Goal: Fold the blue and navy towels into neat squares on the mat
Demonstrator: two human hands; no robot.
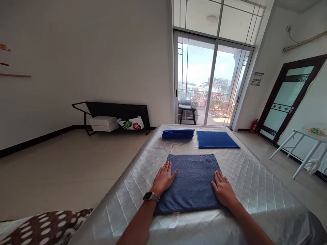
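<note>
Folded grey-blue towel (192, 182) lies flat on quilted silver mattress (255, 183), directly ahead of me, long axis running away toward glass doors. My left hand (163, 178) rests flat on its left edge, right hand (223, 190) flat on right edge; fingers extended, spread, grasping nothing. Both hands equally near, towel between them. Rolled blue towel (178, 133) and flat blue towel (216, 139) sit well beyond.

Open quilted surface (255, 183) runs free lower right and along the left edge; dead centre the folded towel (191, 180) blocks, and above centre a rolled towel (178, 133) and flat cloth (216, 139) bar the far end
</note>
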